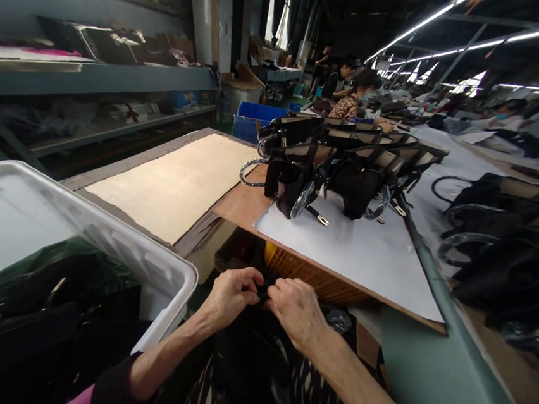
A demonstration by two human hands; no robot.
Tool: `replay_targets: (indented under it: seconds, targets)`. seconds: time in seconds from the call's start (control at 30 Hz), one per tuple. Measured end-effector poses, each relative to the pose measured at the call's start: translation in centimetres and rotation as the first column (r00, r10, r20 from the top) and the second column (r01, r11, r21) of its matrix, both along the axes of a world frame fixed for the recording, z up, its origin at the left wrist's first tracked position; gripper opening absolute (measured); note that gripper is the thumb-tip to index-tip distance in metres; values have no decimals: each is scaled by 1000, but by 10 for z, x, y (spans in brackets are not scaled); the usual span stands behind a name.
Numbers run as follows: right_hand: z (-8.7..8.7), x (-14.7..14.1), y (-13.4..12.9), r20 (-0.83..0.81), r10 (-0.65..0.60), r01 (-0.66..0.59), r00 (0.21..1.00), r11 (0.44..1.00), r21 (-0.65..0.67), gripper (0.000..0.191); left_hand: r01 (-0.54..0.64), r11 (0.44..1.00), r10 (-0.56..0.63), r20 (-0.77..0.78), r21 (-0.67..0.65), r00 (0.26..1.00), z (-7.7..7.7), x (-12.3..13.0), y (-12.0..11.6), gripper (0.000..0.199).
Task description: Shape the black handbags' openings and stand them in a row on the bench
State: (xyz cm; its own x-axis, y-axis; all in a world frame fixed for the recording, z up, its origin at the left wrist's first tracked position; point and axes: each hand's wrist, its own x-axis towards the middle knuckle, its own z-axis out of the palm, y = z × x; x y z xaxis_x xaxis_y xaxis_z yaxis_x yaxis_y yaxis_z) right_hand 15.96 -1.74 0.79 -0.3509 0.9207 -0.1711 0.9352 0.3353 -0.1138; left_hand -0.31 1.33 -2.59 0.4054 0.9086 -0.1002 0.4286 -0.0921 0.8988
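My left hand [232,295] and my right hand [298,309] are close together at the middle of the view, over my lap. Both have their fingers pinched on the upper edge of a black item [255,347], which hangs down across my lap. Its shape is hard to make out in the dark. Beyond my hands, several black bags [293,182] with plastic-wrapped handles stand on white paper [355,251] on the table. A strap with a metal tip [318,216] lies on that paper.
On the left stands a white bin [173,285] holding black items and green plastic. A cream board [171,183] lies beyond it. More black bags [507,250] fill the right side. A yellow crate [310,269] sits under the table edge. People [350,102] sit farther back.
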Motion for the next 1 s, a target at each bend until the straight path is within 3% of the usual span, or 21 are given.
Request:
replay_targets:
  seconds: [0.1,0.27,0.33,0.47,0.53,0.63,0.73,0.87,1.0]
  targets:
    - [3,-17,9,-35,1,-9,999,977,-212,14,38,999,-37,-45,22,998,7,-1,-2,17]
    - [10,-17,8,-51,5,-19,999,958,-286,22,53,998,-55,55,40,997,22,-6,-12,15]
    - [23,-8,10,-52,-29,12,998,954,-301,24,8,998,-18,176,59,984,31,-7,-15,18]
    - [63,20,23,-12,-150,134,989,917,-375,10,-189,982,183,355,-19,917,49,-10,-15,32]
    - [79,34,28,50,-238,236,970,873,-426,4,-167,984,179,371,-66,911,53,-9,-16,35]
    - [88,50,27,135,-333,354,933,787,-505,5,9,993,27,302,-119,953,51,-7,-29,52]
    - [79,58,15,148,-361,380,921,743,-550,9,99,977,-74,134,-190,988,46,-8,-48,80]
    - [64,58,-4,119,-363,363,924,740,-566,8,121,968,-126,-9,-220,992,49,-9,-63,95]
    - [65,43,-18,75,-346,328,935,765,-554,7,113,986,-128,-127,-119,984,61,7,-52,101]
